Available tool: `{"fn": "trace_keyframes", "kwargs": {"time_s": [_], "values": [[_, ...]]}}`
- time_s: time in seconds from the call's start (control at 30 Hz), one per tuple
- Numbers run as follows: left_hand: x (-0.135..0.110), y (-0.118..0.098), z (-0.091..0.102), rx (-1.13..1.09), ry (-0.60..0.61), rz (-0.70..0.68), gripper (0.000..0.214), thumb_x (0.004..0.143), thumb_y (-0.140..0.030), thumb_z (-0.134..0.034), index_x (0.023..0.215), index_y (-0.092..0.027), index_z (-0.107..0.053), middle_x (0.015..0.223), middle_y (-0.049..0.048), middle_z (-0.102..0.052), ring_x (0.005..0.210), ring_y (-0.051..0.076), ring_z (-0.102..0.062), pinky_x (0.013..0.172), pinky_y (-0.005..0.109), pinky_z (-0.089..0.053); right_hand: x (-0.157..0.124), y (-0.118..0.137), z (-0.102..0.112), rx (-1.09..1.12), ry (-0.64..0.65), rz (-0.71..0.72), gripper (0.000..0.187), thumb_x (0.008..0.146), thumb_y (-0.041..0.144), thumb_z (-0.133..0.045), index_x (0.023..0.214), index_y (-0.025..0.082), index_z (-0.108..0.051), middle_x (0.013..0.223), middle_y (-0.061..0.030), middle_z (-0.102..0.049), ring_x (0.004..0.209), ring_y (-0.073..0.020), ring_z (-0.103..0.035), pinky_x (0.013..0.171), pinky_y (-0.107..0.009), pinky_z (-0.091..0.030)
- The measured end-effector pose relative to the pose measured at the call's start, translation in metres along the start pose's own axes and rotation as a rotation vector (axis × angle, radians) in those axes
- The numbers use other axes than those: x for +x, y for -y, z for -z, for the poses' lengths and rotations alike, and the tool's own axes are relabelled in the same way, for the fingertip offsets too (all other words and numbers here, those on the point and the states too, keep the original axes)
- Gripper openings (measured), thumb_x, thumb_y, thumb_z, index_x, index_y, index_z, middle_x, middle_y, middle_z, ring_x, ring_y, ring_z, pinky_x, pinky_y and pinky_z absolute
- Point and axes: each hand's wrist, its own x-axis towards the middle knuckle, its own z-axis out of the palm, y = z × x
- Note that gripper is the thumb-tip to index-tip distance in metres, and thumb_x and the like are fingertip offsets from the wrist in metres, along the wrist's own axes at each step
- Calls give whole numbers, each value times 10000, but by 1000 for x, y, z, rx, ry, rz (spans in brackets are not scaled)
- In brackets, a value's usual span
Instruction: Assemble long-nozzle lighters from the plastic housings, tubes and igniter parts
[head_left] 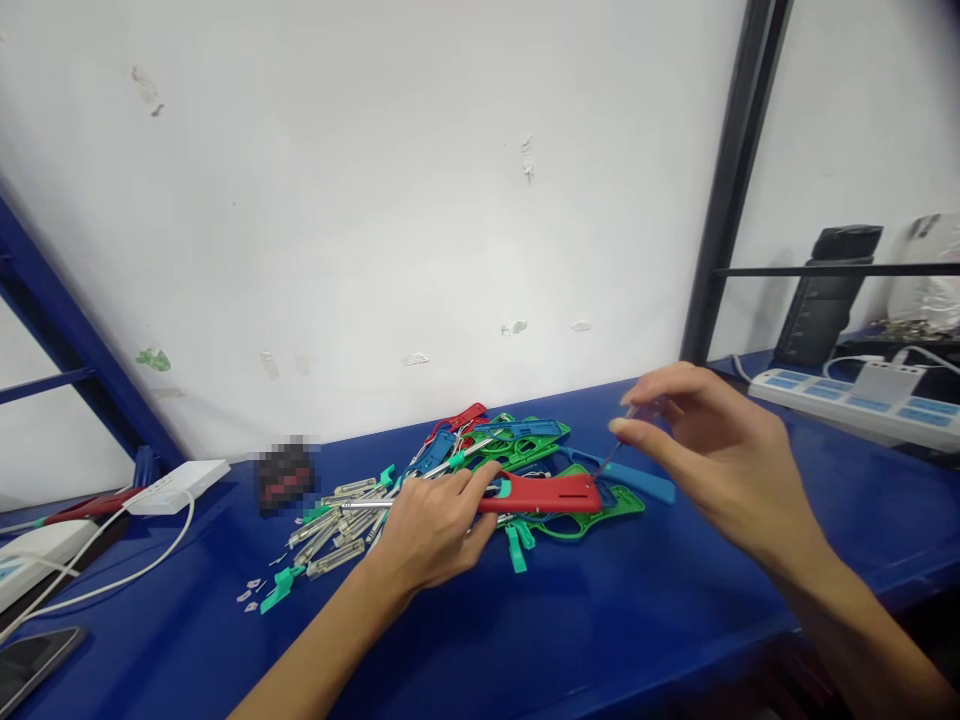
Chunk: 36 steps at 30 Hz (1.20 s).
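Note:
My left hand (439, 520) is closed around a red long-neck lighter (551, 493), holding it level over the pile. The lighter's metal neck points left and its red handle end points right. My right hand (712, 460) pinches a small screwdriver (611, 456) with a see-through handle. Its thin shaft slants down to the right end of the red lighter; whether the tip touches is too small to tell. Under and behind lie green lighter shells (626, 503), blue shells (435, 452) and a red shell (457, 422). Clear fuel tanks (337, 557) and teal triggers (281, 588) lie to the left.
Small pale bits (251, 595) lie on the blue table (525, 650). A blurred dark object (286, 475) stands near the white wall. At left are a white charger box (176, 487), cables and a phone (37, 665). A power strip (862, 400) and black bottle (825, 295) are at right.

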Motion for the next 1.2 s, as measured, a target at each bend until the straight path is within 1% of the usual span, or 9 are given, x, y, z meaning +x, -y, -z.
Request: {"fn": "trace_keyframes", "kwargs": {"time_s": [0.13, 0.23, 0.37, 0.57, 0.73, 0.83, 0.93, 1.03, 1.2], "values": [[0, 1, 1, 5, 16, 4, 387, 967, -255, -530, 1336, -161, -595, 1017, 95, -824, 753, 275, -803, 545, 361, -605, 0, 1, 4, 14, 103, -50, 321, 1044, 321, -629, 1353, 407, -652, 1118, -1, -758, 1084, -175, -728, 924, -310, -627], [-1, 0, 1, 8, 26, 3, 392, 965, -256, -538, 1342, -164, -594, 1019, 97, -825, 764, 271, -804, 555, 351, -606, 0, 2, 3, 0, 111, -44, 195, 1017, 346, -673, 1197, 378, -740, 1212, -16, -732, 1157, -188, -693, 940, -299, -605], [-1, -1, 1, 8, 27, 0, 395, 969, -268, -530, 1344, -163, -596, 1031, 99, -825, 744, 275, -802, 531, 359, -598, 1, 1, 0, -1, 48, -7, 134, 889, 334, -832, 1005, 370, -776, 1021, 5, -694, 996, -170, -662, 857, -291, -598], [0, -1, 2, 1, 24, 1, 385, 964, -260, -530, 1328, -160, -603, 1013, 88, -828, 748, 278, -806, 539, 370, -606, -1, 2, 0, 8, 66, -67, 357, 1014, 324, -678, 1359, 414, -693, 1210, -11, -758, 1153, -199, -702, 968, -350, -615], [1, -2, 3, 2, 21, -3, 387, 965, -265, -535, 1333, -164, -602, 1045, 94, -827, 749, 283, -807, 527, 374, -600, 2, -3, -1, 13, 2, -54, 153, 895, 343, -828, 1032, 352, -760, 1109, 6, -709, 1041, -172, -675, 870, -289, -601], [1, -2, 2, 1, 22, 2, 385, 964, -267, -538, 1330, -165, -604, 1039, 95, -828, 749, 278, -807, 530, 363, -597, 1, -3, 0, 26, 17, -76, 196, 933, 341, -788, 1123, 368, -748, 1031, 10, -729, 957, -163, -707, 846, -298, -625], [1, -2, 2, -2, 24, 9, 388, 959, -265, -541, 1328, -166, -603, 1032, 94, -829, 754, 273, -807, 541, 354, -597, 0, 1, 1, 30, 77, -107, 297, 1017, 351, -676, 1310, 389, -704, 1134, -11, -773, 1097, -193, -734, 930, -333, -636], [1, -3, 1, -7, 28, 13, 390, 955, -266, -542, 1328, -170, -599, 1042, 93, -830, 756, 275, -808, 539, 356, -595, -1, 1, 1, 19, 80, -107, 230, 1006, 364, -689, 1230, 364, -740, 1222, -21, -753, 1186, -211, -702, 973, -339, -617], [1, -4, 2, -22, 39, 15, 401, 946, -269, -551, 1332, -168, -592, 1042, 91, -832, 765, 265, -807, 545, 345, -588, 1, -1, -2, 21, 16, -72, 166, 903, 354, -815, 1058, 339, -757, 1056, -10, -714, 980, -189, -696, 876, -346, -632]]}}
